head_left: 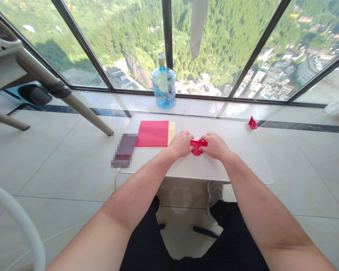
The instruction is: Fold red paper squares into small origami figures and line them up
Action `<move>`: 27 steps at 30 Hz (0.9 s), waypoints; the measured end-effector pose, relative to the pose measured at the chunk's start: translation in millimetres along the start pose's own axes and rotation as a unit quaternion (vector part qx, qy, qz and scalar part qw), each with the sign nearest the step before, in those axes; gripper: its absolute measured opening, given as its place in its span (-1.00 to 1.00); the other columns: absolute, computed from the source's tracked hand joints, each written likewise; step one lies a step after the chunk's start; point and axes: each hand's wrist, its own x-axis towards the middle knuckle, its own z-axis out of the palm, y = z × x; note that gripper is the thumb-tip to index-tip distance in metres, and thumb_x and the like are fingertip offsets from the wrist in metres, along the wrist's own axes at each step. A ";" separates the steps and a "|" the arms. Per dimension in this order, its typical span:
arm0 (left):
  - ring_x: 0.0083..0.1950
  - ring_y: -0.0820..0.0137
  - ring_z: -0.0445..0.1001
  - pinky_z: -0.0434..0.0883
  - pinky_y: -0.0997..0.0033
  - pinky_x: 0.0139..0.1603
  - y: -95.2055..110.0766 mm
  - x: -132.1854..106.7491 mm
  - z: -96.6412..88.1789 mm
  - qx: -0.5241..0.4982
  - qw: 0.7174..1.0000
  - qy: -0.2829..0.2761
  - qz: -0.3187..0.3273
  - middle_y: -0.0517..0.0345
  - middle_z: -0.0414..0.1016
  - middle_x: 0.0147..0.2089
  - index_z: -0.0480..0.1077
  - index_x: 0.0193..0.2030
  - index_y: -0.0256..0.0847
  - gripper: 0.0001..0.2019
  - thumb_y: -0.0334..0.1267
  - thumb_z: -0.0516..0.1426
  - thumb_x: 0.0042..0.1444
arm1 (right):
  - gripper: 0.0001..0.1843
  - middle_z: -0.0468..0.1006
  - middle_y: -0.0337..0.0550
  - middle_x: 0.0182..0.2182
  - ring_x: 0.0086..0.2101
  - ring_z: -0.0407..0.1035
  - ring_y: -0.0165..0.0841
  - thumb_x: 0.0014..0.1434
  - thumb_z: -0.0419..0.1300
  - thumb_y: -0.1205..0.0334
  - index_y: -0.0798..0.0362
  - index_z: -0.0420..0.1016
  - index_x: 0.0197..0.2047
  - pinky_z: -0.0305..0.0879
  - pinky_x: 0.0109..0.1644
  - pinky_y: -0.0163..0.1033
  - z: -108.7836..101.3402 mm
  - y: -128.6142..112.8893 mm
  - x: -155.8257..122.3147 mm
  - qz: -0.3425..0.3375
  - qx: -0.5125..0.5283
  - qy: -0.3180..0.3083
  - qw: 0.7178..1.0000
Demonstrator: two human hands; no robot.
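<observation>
A small folded piece of red paper (pixel 197 146) lies on the white table (pixel 237 158), pinched from both sides. My left hand (pixel 181 144) grips its left end with curled fingers. My right hand (pixel 214 146) grips its right end the same way. To the left of my hands lies a stack of red paper sheets (pixel 153 133) over a pale yellow sheet (pixel 171 131).
A finished small red folded paper shape (pixel 252 123) sits at the table's far right corner. A blurred-out phone (pixel 124 150) with a white cable lies at the left edge. A blue water jug (pixel 163 86) stands by the window. A chair leg (pixel 81 109) slants at left.
</observation>
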 end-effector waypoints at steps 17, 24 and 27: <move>-0.04 0.22 0.48 0.39 0.24 0.01 -2.2 10.6 9.4 -0.058 0.998 0.032 -0.018 0.02 0.55 -0.17 0.54 -0.24 -0.19 -0.78 -0.41 0.05 0.16 | -0.90 0.55 -0.18 -0.34 -0.29 0.36 -0.32 0.08 0.18 0.34 0.00 0.53 -0.35 0.21 -0.18 -0.24 11.0 4.0 12.5 -0.005 0.087 0.037 0.995; -0.11 0.26 0.49 0.41 0.27 -0.04 -17.5 9.0 8.4 -0.076 0.997 0.033 -0.005 0.05 0.54 -0.20 0.55 -0.26 -0.18 -0.79 -0.41 0.07 0.14 | -0.91 0.53 -0.18 -0.38 -0.29 0.35 -0.30 0.10 0.21 0.34 0.00 0.53 -0.40 0.22 -0.16 -0.22 14.4 19.1 9.8 -0.022 0.113 0.073 0.991; -0.10 0.27 0.49 0.42 0.31 -0.04 -24.0 7.5 7.8 -0.095 0.995 0.023 0.001 0.04 0.54 -0.19 0.55 -0.25 -0.19 -0.79 -0.42 0.07 0.13 | -0.89 0.53 -0.18 -0.38 -0.30 0.36 -0.30 0.09 0.21 0.38 0.01 0.55 -0.40 0.24 -0.15 -0.22 12.7 27.9 6.4 -0.025 0.125 0.074 0.989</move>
